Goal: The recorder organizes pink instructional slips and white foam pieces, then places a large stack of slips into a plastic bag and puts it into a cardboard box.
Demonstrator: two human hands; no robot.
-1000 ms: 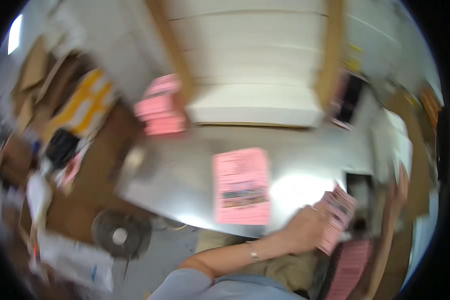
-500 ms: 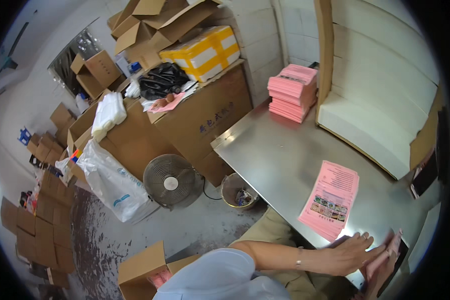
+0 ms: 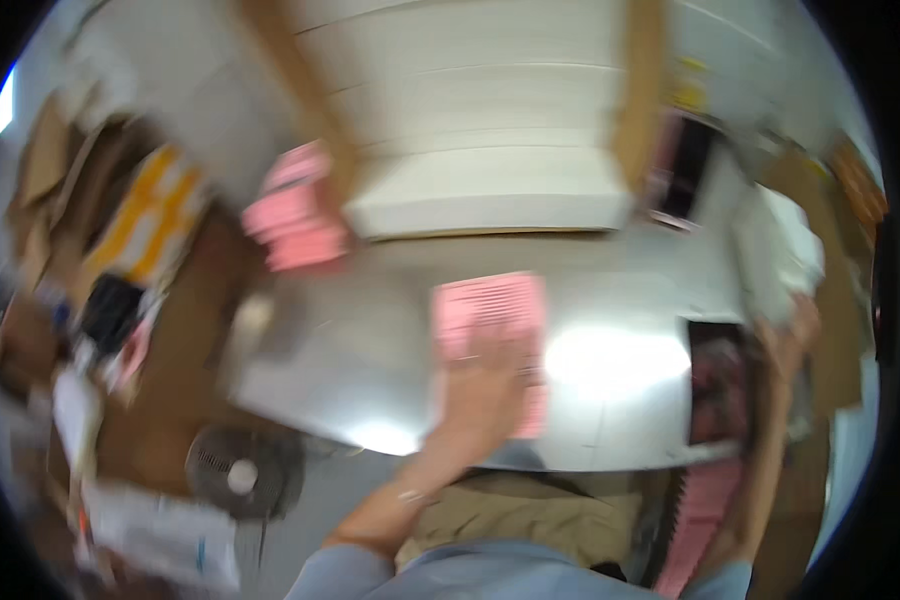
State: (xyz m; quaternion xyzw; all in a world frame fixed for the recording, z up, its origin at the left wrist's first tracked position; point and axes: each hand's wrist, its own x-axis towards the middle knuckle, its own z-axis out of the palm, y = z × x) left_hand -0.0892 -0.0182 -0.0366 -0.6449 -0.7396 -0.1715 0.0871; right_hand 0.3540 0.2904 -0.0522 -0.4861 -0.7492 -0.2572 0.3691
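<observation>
A pink stack of printed sheets (image 3: 490, 300) lies on the metal table in front of me. My left hand (image 3: 482, 385) rests on its lower half, blurred, with the fingers stretched out over the paper. At the table's right end is a white bundle that looks like plastic bags (image 3: 782, 245). My right hand (image 3: 788, 335) has its fingers bent round the lower edge of this bundle. Between the two hands, a dark rectangular opening (image 3: 718, 385) shows at the table's right side, with blurred reddish contents.
A taller pile of pink sheets (image 3: 295, 215) stands at the back left of the metal table (image 3: 320, 350). White panels in a cardboard frame (image 3: 490, 190) rise behind it. A dark phone-like slab (image 3: 685, 165) leans at the back right. A fan (image 3: 242, 470) stands on the floor to the left.
My view has swung to the right, bringing the table to the middle. My hands have come apart: the left is on the pink stack, the right at the white bundle.
</observation>
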